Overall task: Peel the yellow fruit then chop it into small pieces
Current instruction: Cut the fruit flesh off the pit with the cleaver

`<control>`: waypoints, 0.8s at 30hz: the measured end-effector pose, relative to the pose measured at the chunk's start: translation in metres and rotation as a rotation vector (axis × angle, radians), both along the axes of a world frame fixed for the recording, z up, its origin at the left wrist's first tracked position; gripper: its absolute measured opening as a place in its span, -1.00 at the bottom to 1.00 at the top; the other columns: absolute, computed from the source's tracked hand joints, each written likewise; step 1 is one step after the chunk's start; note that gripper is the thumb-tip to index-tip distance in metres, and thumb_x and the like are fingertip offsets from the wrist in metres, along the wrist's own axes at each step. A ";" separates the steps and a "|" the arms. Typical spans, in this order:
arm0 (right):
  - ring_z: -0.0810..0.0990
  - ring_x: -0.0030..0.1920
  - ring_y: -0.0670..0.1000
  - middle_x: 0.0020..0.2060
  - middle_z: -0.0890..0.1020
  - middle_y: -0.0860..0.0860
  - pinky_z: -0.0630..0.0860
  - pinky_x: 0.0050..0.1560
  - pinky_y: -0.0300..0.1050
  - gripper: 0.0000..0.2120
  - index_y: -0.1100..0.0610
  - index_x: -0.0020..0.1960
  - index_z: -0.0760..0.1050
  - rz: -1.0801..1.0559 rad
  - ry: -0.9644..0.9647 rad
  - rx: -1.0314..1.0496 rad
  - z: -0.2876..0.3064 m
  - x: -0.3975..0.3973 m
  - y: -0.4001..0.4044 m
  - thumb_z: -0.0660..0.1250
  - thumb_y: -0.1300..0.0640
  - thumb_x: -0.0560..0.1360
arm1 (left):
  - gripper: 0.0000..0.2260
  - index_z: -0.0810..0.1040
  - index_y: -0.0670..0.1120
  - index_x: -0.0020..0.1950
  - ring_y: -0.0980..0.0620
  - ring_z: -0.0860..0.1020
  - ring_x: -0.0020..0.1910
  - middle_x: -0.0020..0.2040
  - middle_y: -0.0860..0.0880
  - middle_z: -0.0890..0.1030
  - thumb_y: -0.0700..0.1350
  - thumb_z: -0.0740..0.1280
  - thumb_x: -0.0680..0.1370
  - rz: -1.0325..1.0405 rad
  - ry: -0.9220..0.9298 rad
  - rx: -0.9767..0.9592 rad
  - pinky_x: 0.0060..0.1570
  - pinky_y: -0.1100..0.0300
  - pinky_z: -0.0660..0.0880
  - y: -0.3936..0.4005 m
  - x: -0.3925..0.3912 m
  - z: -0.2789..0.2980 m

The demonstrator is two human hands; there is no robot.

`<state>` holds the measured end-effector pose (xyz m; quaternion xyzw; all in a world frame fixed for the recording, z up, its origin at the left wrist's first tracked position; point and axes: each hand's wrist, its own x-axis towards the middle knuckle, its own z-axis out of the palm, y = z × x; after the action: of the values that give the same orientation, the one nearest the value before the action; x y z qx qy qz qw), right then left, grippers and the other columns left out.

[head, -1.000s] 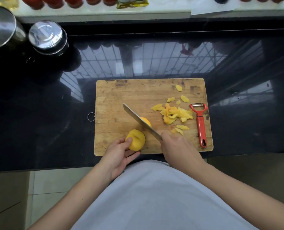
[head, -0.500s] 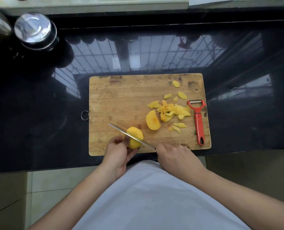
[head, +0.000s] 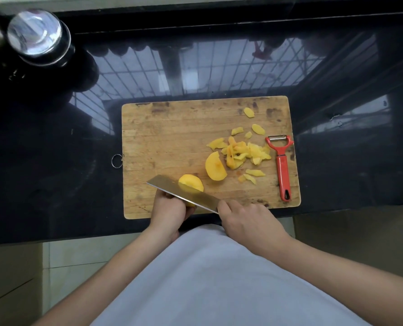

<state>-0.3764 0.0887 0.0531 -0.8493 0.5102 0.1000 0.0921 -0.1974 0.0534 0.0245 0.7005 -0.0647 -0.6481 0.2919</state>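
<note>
Nearest the person, the right hand [head: 247,222] wraps its fingers round the hidden handle of a broad steel-bladed knife [head: 184,193], whose blade slants up and left across the near edge of a worn rectangular wooden chopping board [head: 172,137]. The left hand [head: 170,210] sits just left of it, fingers curled round the near side of the peeled yellow fruit [head: 191,183], gripping it against the board. The blade lies across that fruit, so the fruit's far part shows above the steel and only a sliver of its near part shows below, beside the left fingers.

Just beyond and to the right, apart from the held piece, a cut yellow fruit half [head: 215,167] lies on the board. Past it sits a loose heap of yellow peel strips [head: 245,152], with a few stray bits farther up the board. A red-handled Y-shaped peeler [head: 280,165] lies along the board's right edge, head away from the person.

The board rests on a glossy black stone counter [head: 54,161]. At the far left corner stands a dark round container with a shiny steel lid [head: 37,35], lid closed, so its contents cannot be told.
</note>
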 end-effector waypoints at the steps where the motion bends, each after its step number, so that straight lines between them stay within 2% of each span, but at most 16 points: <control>1: 0.36 -0.69 0.09 -0.50 0.45 0.04 0.04 -0.55 -0.22 -0.71 0.18 -0.24 0.51 0.000 0.001 -0.008 0.000 0.000 0.000 0.57 0.29 0.15 | -0.77 0.63 -0.08 0.22 -0.13 0.69 0.15 0.11 -0.09 0.73 -0.23 0.39 0.58 -0.012 -0.006 0.001 0.07 -0.04 0.69 -0.001 0.000 0.001; 4: 0.36 -0.68 0.09 -0.49 0.45 0.04 0.08 -0.57 -0.19 -0.72 0.19 -0.21 0.53 -0.004 0.012 -0.029 -0.001 0.000 0.000 0.55 0.29 0.15 | -0.80 0.67 -0.07 0.21 -0.11 0.69 0.12 0.11 -0.11 0.73 -0.18 0.39 0.59 -0.026 -0.002 0.016 -0.01 0.03 0.68 -0.003 0.001 0.002; 8: 0.37 -0.68 0.07 -0.47 0.45 0.05 0.10 -0.57 -0.21 -0.74 0.22 -0.17 0.56 0.011 0.022 -0.042 -0.004 0.002 0.000 0.48 0.31 0.16 | -0.83 0.66 -0.07 0.17 -0.09 0.72 0.08 0.08 -0.09 0.74 -0.23 0.36 0.61 -0.064 -0.023 0.007 0.02 0.02 0.69 0.002 0.006 0.002; 11: 0.36 -0.68 0.05 -0.48 0.43 0.04 0.13 -0.61 -0.22 -0.86 0.21 -0.17 0.57 0.023 0.011 -0.078 -0.009 0.005 0.000 0.28 0.29 0.30 | -0.80 0.62 -0.03 0.16 -0.10 0.74 0.02 0.05 -0.08 0.74 -0.26 0.31 0.62 -0.148 -0.091 -0.005 0.06 0.00 0.69 0.009 0.010 0.001; 14: 0.36 -0.68 0.05 -0.47 0.43 0.04 0.08 -0.57 -0.21 -0.69 0.21 -0.16 0.57 0.017 -0.004 -0.091 -0.014 0.008 -0.001 0.04 0.30 0.41 | -0.73 0.62 -0.04 0.19 -0.11 0.74 0.01 0.06 -0.11 0.74 -0.30 0.26 0.60 -0.177 -0.106 -0.024 0.06 -0.04 0.69 0.008 0.009 0.000; 18: 0.36 -0.68 0.07 -0.48 0.43 0.04 0.01 -0.54 -0.19 -0.69 0.19 -0.21 0.55 0.026 -0.030 -0.070 -0.016 0.008 -0.001 0.02 0.29 0.40 | -0.68 0.59 -0.07 0.22 -0.10 0.74 0.01 0.08 -0.11 0.73 -0.37 0.21 0.59 -0.130 -0.092 -0.025 -0.07 0.07 0.70 0.006 0.008 0.002; 24: 0.36 -0.70 0.08 -0.52 0.41 0.05 0.06 -0.57 -0.24 -0.72 0.22 -0.26 0.50 -0.012 -0.087 -0.072 -0.014 0.009 -0.003 0.01 0.31 0.40 | -0.72 0.60 -0.10 0.22 -0.12 0.73 0.02 0.08 -0.14 0.72 -0.33 0.22 0.60 -0.129 -0.095 -0.024 -0.08 0.07 0.69 0.006 0.009 -0.001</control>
<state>-0.3672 0.0855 0.0386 -0.8524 0.5141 0.0443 0.0843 -0.1888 0.0593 0.0231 0.7214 -0.1313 -0.6306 0.2543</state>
